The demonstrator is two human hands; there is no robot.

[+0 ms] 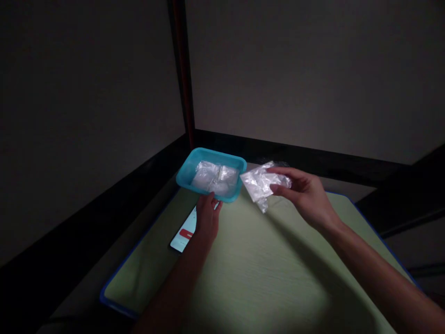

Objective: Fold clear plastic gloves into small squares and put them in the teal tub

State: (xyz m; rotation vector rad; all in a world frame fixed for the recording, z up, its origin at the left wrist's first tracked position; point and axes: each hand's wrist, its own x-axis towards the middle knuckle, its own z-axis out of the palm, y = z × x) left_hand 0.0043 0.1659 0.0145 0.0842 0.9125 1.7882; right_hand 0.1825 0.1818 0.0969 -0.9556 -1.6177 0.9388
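Observation:
My right hand [308, 192] pinches a folded clear plastic bag [257, 183] between thumb and fingers, above the table and just right of a blue plastic tray [187, 174]. The bag is crinkled, with a loose end hanging down. My left hand [207, 214] is closed on the near rim of the tray, one fingertip over the edge. Inside the tray lie several folded clear plastic bags [206, 177], side by side and partly overlapping. Another dark, see-through bit of plastic [280, 164] shows behind my right hand; whether it belongs to the held bag I cannot tell.
A phone [179, 242] with a lit screen and a red button lies partly under my left hand. The light green table [250, 269] has a blue edge. Walls meet in a corner behind the tray, with a dark band along their base. The room is dim.

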